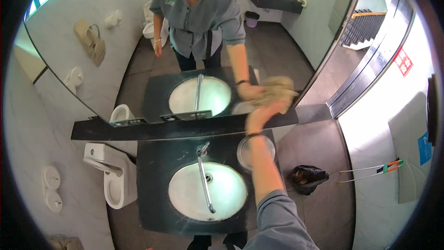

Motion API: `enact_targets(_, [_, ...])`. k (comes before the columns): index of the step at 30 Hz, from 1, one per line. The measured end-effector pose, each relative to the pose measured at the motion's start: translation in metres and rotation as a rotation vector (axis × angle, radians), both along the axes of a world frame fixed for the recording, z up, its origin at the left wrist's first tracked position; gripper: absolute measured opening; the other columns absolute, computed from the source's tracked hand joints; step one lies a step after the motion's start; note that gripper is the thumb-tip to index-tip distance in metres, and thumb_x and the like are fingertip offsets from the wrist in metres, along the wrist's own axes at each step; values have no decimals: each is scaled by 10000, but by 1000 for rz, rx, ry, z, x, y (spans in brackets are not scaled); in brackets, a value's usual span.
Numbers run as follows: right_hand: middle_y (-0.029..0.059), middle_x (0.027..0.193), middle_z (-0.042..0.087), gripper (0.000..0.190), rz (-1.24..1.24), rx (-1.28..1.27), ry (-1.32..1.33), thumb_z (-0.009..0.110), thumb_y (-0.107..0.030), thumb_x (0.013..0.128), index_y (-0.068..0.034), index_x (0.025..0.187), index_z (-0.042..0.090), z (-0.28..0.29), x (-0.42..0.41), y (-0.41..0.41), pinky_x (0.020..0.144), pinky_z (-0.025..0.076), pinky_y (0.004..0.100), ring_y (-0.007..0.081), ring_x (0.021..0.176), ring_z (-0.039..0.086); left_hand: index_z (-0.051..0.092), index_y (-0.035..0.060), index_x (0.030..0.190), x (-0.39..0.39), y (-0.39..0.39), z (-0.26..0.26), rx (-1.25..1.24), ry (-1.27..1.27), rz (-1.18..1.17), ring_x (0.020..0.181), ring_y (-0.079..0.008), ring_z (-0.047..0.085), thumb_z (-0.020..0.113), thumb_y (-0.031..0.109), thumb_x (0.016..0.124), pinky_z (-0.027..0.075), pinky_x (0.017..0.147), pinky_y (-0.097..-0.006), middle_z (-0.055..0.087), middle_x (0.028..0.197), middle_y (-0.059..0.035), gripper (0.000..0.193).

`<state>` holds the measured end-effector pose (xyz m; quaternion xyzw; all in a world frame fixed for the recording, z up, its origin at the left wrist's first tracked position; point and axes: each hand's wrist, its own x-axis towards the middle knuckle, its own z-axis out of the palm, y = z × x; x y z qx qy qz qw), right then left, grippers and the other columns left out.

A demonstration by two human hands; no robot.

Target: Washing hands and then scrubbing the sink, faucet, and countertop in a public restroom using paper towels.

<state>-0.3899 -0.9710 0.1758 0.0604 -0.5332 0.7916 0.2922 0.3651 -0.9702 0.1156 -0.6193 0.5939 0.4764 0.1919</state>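
My right hand (pixel 265 113) presses a crumpled beige cloth (pixel 286 100) against the lower right part of a large wall mirror (pixel 208 59). Hand and cloth are blurred, and the mirror doubles both. Below my forearm, a round metal-rimmed disc (pixel 244 152) lies partly covered on the black stone counter (pixel 156 187). To its left is a white oval sink (pixel 184 187) with a long chrome faucet (pixel 204 184) over it. Only a sliver of my left hand (pixel 149 249) shows at the bottom edge. Its reflection hangs low beside my body, the fingers too small to judge.
A black plastic bag (pixel 308 180) sits on the floor right of the counter. Long tongs with orange and green handles (pixel 378 171) stand near the right wall. Left of the counter is a white toilet (pixel 114 177). A black ledge (pixel 114 131) runs under the mirror.
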Motion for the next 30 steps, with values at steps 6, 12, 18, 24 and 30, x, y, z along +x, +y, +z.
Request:
enact_targets(6, [220, 1352, 258, 406, -488, 274, -153, 445, -190, 879, 42, 1205, 375, 16, 71, -100, 1023, 241, 410, 314, 1251, 273, 360, 82, 1318, 94, 8, -49, 131, -238, 195, 1175, -296, 424, 394, 385, 906, 360, 952, -386, 419, 1317, -122, 512])
enact_targets(12, [179, 1287, 331, 323, -3, 925, 435, 442, -189, 863, -85, 1168, 467, -8, 183, -158, 1004, 170, 569, 420, 1220, 258, 291, 128, 1366, 89, 18, -47, 292, -112, 299, 1281, -293, 293, 321, 346, 939, 252, 1041, -380, 334, 1396, -49, 480])
enact_targets(18, [227, 1436, 60, 556, -177, 687, 262, 370, -207, 909, 44, 1353, 148, 66, 108, -105, 1080, 40, 432, 380, 1326, 58, 323, 118, 1354, 28, 1, 28, 233, -193, 208, 1283, -277, 298, 356, 327, 937, 264, 1032, -399, 327, 1396, -85, 468])
enact_targets(24, [-8, 1299, 393, 502, 276, 1399, 1004, 455, -182, 800, -216, 1298, 407, 23, 175, -160, 974, 264, 417, 226, 1131, 397, 351, 116, 1338, 95, 16, -12, 279, -102, 261, 1278, -267, 303, 371, 347, 927, 265, 1025, -409, 357, 1374, -92, 472])
enact_targets(30, [-37, 1326, 385, 528, -164, 1245, 867, 537, -185, 724, -249, 1243, 469, 108, 158, -152, 909, 302, 437, 247, 1177, 360, 385, 56, 1303, 94, 22, -42, 89, -1, -274, 1191, -292, 426, 433, 335, 904, 363, 951, -422, 444, 1305, -128, 489])
